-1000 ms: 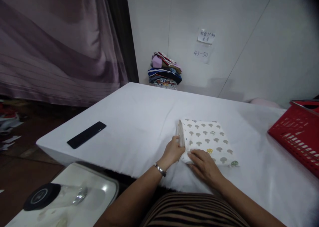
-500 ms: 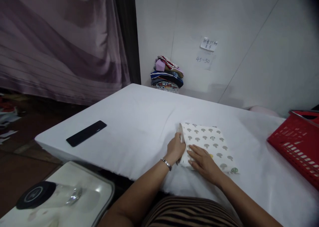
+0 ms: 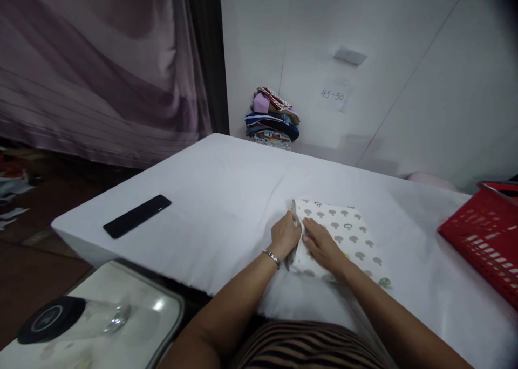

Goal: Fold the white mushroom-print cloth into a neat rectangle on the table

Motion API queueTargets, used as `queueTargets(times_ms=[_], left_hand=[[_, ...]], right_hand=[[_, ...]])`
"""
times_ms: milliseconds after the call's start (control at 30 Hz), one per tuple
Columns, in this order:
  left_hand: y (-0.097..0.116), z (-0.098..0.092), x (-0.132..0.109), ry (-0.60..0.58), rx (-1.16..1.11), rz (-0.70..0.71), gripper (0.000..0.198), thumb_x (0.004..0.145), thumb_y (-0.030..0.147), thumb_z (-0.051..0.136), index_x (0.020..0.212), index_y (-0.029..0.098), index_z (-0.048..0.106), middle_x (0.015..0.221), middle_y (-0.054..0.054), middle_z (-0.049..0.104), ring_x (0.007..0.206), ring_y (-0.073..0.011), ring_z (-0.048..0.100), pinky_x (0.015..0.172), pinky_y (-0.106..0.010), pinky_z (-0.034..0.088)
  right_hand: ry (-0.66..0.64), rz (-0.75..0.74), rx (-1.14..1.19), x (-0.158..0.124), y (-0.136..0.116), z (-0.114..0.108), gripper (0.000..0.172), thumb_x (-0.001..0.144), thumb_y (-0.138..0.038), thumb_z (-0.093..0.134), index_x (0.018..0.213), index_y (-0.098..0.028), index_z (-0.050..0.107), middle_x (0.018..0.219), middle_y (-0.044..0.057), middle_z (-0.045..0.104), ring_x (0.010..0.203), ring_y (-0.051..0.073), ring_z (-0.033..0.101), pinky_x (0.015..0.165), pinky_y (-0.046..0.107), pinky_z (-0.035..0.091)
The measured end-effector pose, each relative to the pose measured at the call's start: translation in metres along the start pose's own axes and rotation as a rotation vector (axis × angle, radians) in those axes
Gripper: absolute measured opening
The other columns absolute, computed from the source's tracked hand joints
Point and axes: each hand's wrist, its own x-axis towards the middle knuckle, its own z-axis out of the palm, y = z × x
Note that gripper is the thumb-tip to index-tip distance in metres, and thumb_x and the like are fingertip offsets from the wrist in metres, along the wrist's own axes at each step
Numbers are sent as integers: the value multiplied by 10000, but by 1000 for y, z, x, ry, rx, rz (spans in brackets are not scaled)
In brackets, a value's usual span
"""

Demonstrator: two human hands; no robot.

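A folded white cloth (image 3: pixel 348 231) with a grey mushroom print lies near the front of the white-covered table (image 3: pixel 226 196). My left hand (image 3: pixel 285 233), with a silver bracelet at the wrist, is closed on the cloth's left folded edge; its fingertips are partly hidden in the fold. On top of the cloth, close to that same edge, my right hand (image 3: pixel 324 246) rests flat with its fingers stretched out. A small green printed mushroom shows at the cloth's lower right corner.
A black phone (image 3: pixel 137 216) lies on the table's left part. At the right stands a red plastic basket (image 3: pixel 483 234). Folded clothes (image 3: pixel 272 121) are stacked beyond the far edge. At the lower left, a clear bottle with a dark cap (image 3: pixel 52 319) lies on a pale surface (image 3: pixel 140 288).
My right hand has slid up along the cloth's left side, away from me. My left hand keeps its grip on the edge. The upper paper on the wall has flapped up.
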Motion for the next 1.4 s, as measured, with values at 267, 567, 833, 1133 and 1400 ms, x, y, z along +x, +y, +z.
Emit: queueTargets(times_ms=[267,567,833,1133,1400], left_hand=[[1,4,0,46,-10,29,180,849,190,466,1017,211,528,1036,-58,589,936,-178,575,783,-283,410],[-3,10,13,58,-107,10,104,838,209,490,864,206,590,949,-41,607,848,-163,581,722,-266,411],[-13,12,17,65,-228,-64,72,803,218,538,740,193,562,857,-21,630,783,-146,570,685,-253,405],[-6,8,33,64,-181,-87,143,803,333,538,865,205,553,962,-49,626,853,-190,588,699,-282,407],[-4,16,48,65,-159,-104,118,819,276,482,758,212,561,886,-53,652,808,-195,605,661,-286,398]], right_hand=[[-130,-18,-145,-4,2,-8,492,933,-310,369,1416,-213,362,1456,107,385,1375,249,274,1079,538,276],[-112,1,-155,-3,2,-8,525,935,-322,378,1445,-232,300,1485,101,332,1387,256,241,1078,545,267],[-145,-2,-187,-5,6,-9,480,939,-360,375,1399,-223,387,1473,108,354,1381,263,257,1078,570,244],[-191,31,-185,8,4,-22,503,928,-374,381,1412,-236,369,1493,99,317,1385,262,247,1077,541,259],[-139,24,-238,54,3,-24,511,939,-311,310,1431,-175,334,1510,107,274,1408,248,173,1102,508,215]])
